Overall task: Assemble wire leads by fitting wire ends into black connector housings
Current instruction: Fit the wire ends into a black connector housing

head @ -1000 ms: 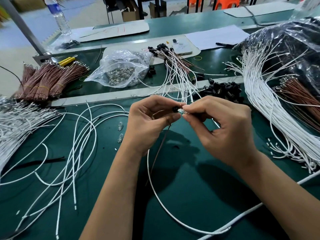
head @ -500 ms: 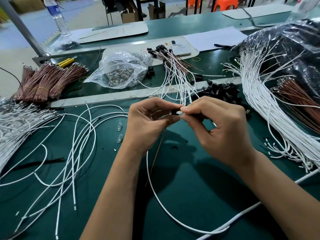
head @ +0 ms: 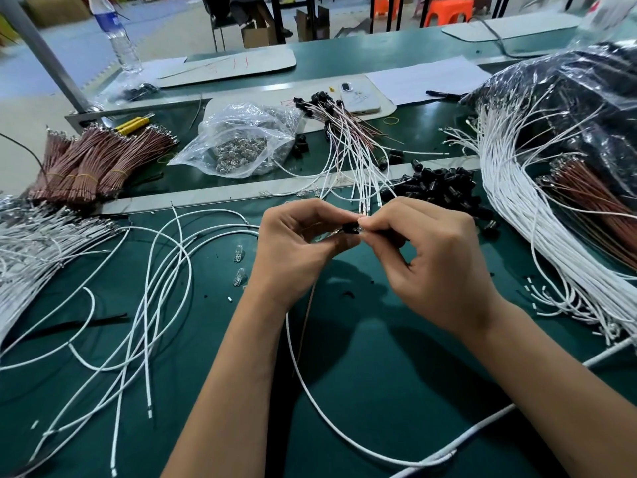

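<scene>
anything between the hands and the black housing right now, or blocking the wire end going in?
Nothing visible. The left hand and right hand both pinch at the black connector housing, fingertips meeting there above the green mat. The white wire hangs free below. The insertion point itself is hidden by fingers.

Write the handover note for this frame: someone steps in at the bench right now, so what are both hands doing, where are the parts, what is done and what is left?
Left hand pinches a black connector housing, white wire and thin brown wire trailing below.
Right hand pinches a small clear part at the housing's mouth; what it is, is too small to tell.
Loose housings lie behind the hands; finished leads fan out beyond.
Left: many white wires at right, brown bundles at far left.
</scene>
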Demonstrator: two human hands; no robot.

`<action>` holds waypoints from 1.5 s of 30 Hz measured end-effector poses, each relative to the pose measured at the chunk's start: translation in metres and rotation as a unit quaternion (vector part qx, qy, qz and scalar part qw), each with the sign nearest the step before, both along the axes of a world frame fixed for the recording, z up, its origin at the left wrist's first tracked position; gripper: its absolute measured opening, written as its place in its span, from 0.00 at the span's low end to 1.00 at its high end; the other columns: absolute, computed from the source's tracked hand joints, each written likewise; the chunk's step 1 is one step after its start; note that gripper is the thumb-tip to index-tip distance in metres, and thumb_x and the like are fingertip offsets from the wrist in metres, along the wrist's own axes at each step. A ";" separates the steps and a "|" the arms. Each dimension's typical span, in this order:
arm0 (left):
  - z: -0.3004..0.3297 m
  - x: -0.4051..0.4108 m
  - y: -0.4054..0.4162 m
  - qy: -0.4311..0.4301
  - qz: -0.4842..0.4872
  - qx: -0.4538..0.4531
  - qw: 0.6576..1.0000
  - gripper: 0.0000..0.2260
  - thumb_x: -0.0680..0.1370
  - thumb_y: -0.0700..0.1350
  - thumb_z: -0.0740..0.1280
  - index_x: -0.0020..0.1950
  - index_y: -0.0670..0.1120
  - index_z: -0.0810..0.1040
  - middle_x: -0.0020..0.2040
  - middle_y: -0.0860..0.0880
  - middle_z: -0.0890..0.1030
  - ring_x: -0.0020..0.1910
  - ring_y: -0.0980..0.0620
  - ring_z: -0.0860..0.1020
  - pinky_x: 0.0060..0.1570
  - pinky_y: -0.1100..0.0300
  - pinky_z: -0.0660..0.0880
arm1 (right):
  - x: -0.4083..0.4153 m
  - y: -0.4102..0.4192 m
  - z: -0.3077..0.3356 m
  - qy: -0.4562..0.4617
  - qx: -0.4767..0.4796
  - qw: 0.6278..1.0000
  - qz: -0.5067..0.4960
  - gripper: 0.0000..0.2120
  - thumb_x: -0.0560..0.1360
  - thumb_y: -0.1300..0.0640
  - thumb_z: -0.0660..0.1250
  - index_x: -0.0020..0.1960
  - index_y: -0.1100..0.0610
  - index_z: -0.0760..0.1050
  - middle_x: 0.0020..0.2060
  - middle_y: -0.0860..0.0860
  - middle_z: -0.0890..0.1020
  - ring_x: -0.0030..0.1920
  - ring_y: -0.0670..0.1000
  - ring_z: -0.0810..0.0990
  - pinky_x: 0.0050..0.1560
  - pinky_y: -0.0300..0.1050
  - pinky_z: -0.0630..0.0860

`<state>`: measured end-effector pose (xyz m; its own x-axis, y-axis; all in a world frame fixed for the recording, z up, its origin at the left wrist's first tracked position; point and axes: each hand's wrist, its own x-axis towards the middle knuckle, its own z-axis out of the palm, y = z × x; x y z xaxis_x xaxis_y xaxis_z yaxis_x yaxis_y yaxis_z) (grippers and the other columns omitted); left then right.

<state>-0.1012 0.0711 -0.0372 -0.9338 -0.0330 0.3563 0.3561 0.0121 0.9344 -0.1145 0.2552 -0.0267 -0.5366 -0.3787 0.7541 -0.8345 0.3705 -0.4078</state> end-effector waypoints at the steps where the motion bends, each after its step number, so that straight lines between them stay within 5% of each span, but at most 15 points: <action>1: 0.000 0.000 0.000 0.003 0.000 -0.006 1.000 0.10 0.69 0.29 0.77 0.45 0.41 0.86 0.45 0.43 0.87 0.46 0.46 0.86 0.52 0.54 0.81 | 0.000 0.000 0.000 -0.004 0.005 1.000 -0.002 0.01 0.76 0.70 0.73 0.47 0.66 0.82 0.41 0.54 0.84 0.40 0.51 0.81 0.44 0.41 0.78; 14: 0.004 0.003 0.000 0.035 0.050 -0.125 0.990 0.14 0.67 0.29 0.79 0.43 0.48 0.86 0.42 0.48 0.88 0.42 0.52 0.86 0.47 0.60 0.81 | 0.000 0.002 0.000 -0.049 0.049 0.998 -0.007 0.04 0.75 0.70 0.73 0.44 0.64 0.80 0.36 0.54 0.81 0.36 0.54 0.78 0.38 0.52 0.75; 27: 0.004 0.003 0.003 0.033 0.076 -0.216 0.973 0.07 0.67 0.30 0.80 0.42 0.38 0.86 0.40 0.48 0.87 0.40 0.54 0.86 0.45 0.54 0.83 | 0.000 0.002 -0.004 -0.068 0.055 0.996 -0.036 0.06 0.73 0.69 0.73 0.41 0.62 0.78 0.33 0.53 0.79 0.33 0.54 0.76 0.36 0.54 0.74; 34: 0.002 0.001 0.002 0.044 0.081 -0.200 0.976 0.07 0.68 0.31 0.80 0.44 0.38 0.87 0.41 0.49 0.87 0.41 0.55 0.86 0.44 0.60 0.82 | 0.001 -0.002 -0.006 -0.125 -0.001 0.990 -0.069 0.06 0.74 0.67 0.75 0.41 0.61 0.80 0.32 0.49 0.80 0.31 0.47 0.75 0.33 0.31 0.66; 39: 0.002 0.001 0.005 0.060 0.099 -0.224 0.968 0.08 0.67 0.32 0.81 0.42 0.39 0.87 0.39 0.49 0.87 0.39 0.58 0.84 0.44 0.67 0.78 | -0.001 0.002 -0.003 -0.163 0.013 0.985 -0.051 0.06 0.74 0.67 0.75 0.41 0.60 0.80 0.30 0.46 0.79 0.29 0.43 0.74 0.32 0.29 0.64; 45: 0.003 0.000 0.007 0.085 0.110 -0.255 0.957 0.08 0.66 0.34 0.81 0.41 0.41 0.86 0.38 0.49 0.85 0.39 0.54 0.83 0.43 0.62 0.78 | -0.006 0.001 -0.007 -0.263 -0.066 0.962 -0.025 0.06 0.75 0.65 0.75 0.41 0.58 0.82 0.32 0.50 0.84 0.32 0.53 0.83 0.35 0.55 0.80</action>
